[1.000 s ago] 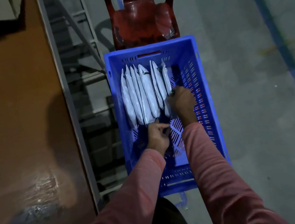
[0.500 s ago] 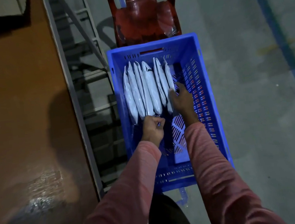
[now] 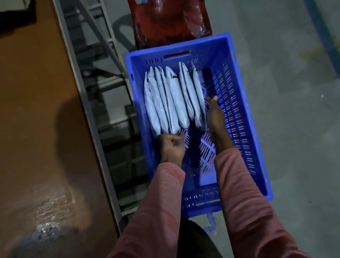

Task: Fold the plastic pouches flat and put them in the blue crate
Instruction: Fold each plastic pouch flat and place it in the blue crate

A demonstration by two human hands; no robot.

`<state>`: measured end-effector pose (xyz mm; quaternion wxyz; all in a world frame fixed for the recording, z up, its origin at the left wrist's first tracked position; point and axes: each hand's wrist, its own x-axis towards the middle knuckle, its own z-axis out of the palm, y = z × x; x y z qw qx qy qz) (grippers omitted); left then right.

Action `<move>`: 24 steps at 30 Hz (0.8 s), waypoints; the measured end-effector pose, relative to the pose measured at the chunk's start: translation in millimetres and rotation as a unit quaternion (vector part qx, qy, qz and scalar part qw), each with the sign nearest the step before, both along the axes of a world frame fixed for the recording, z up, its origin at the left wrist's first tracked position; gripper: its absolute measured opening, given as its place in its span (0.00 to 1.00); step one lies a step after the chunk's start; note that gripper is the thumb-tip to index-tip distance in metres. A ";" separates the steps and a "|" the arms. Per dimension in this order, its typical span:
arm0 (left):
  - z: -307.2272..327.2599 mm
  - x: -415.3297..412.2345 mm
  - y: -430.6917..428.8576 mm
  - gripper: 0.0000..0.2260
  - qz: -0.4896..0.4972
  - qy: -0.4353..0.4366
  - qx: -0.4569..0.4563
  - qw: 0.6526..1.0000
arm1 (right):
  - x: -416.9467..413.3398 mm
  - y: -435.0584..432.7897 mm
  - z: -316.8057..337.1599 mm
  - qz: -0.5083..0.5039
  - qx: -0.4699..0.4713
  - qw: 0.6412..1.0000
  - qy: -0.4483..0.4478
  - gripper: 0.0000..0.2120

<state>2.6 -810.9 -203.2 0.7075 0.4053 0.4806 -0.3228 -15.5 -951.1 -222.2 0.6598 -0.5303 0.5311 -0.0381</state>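
A blue slatted crate (image 3: 247, 119) sits on the floor in front of me. Several pale folded plastic pouches (image 3: 174, 98) stand on edge in a row in its far left half. My right hand (image 3: 214, 117) lies with straight fingers flat against the rightmost pouch (image 3: 198, 95), pressing along its side. My left hand (image 3: 171, 147) is at the near ends of the left pouches, its fingers loosely curled and touching their bottoms; I cannot see anything held in it.
A brown table top (image 3: 22, 136) with a grey metal edge and frame runs along the left. A red plastic chair (image 3: 169, 15) stands just beyond the crate. Grey concrete floor with a blue painted line (image 3: 324, 34) lies to the right.
My right hand has uncurled and slid forward along the rightmost pouch, pushing the row leftward. My left hand has drifted left to the near ends of the left pouches.
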 end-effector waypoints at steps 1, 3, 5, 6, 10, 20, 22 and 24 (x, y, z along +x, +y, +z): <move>5.4 5.5 -1.5 0.15 0.042 -0.008 -0.002 0.999 | 0.3 3.9 9.2 -0.004 0.020 1.000 -0.005 0.29; 6.1 10.0 -3.2 0.21 0.078 -0.018 -0.024 0.996 | 0.0 7.6 15.0 0.009 0.048 0.999 -0.021 0.25; -10.6 14.2 1.1 0.16 0.068 0.029 -0.030 0.997 | -1.3 6.6 11.0 0.002 0.056 0.998 -0.028 0.26; -14.3 12.7 5.4 0.10 0.055 0.044 -0.007 0.997 | -1.8 6.0 9.5 -0.008 0.054 0.998 -0.029 0.27; -3.9 -3.2 3.5 0.18 -0.042 0.015 0.015 0.999 | -5.8 9.2 13.8 -0.019 0.035 0.999 -0.021 0.27; 22.7 -42.6 4.2 0.27 -0.164 -0.109 0.225 0.954 | -49.6 32.7 54.8 0.038 -0.110 0.993 -0.003 0.18; 47.3 -46.5 13.2 0.21 -0.199 -0.153 0.235 0.939 | -63.3 41.9 67.2 0.040 -0.113 0.993 -0.015 0.16; 55.7 -49.1 25.6 0.21 -0.249 -0.214 0.243 0.913 | -77.0 52.3 80.5 0.042 -0.123 0.991 -0.024 0.13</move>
